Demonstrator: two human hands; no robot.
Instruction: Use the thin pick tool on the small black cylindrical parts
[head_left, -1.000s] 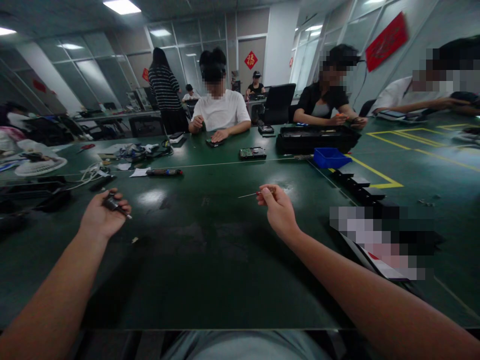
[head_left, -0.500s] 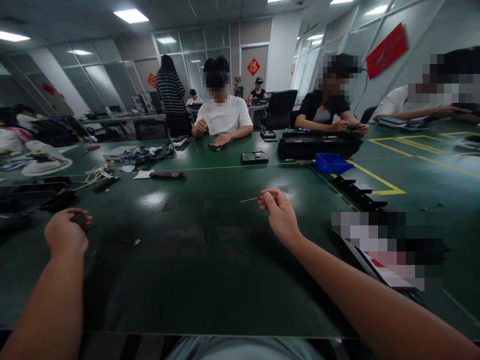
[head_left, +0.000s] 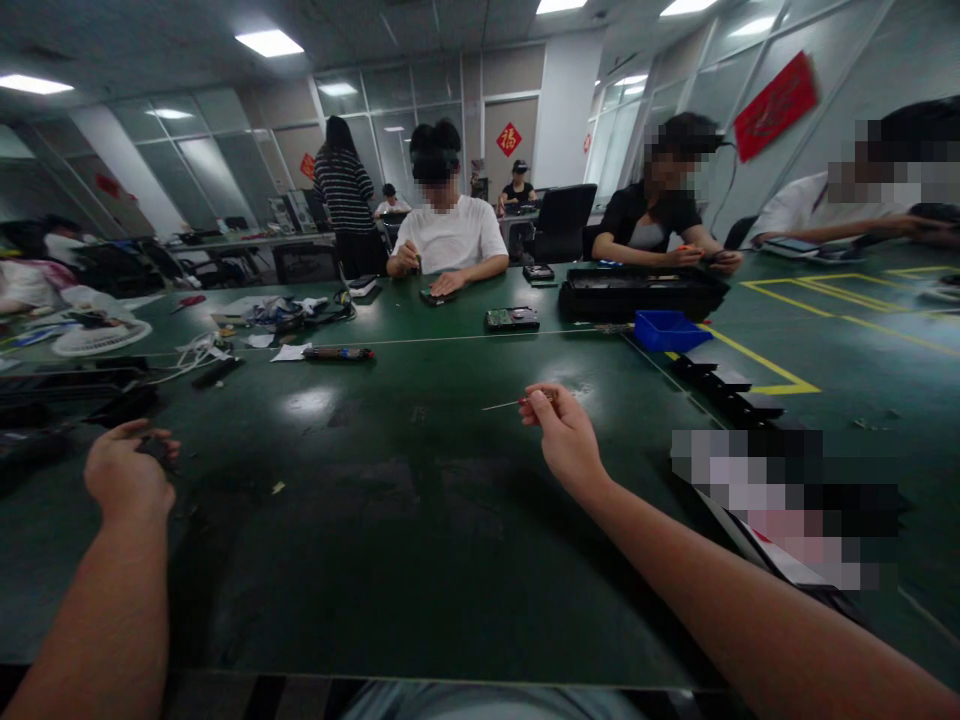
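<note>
While the left hand curls around a small dark thing, the right hand pinches a thin screwdriver over the green table.

This is an office-like workshop — glass partitions, black chair, green worktable, circuit board.

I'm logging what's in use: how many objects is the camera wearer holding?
2: a dark object in the left hand, and a slim metal-shafted tool in the right hand. Small items behind the fingers could be hidden.
</note>
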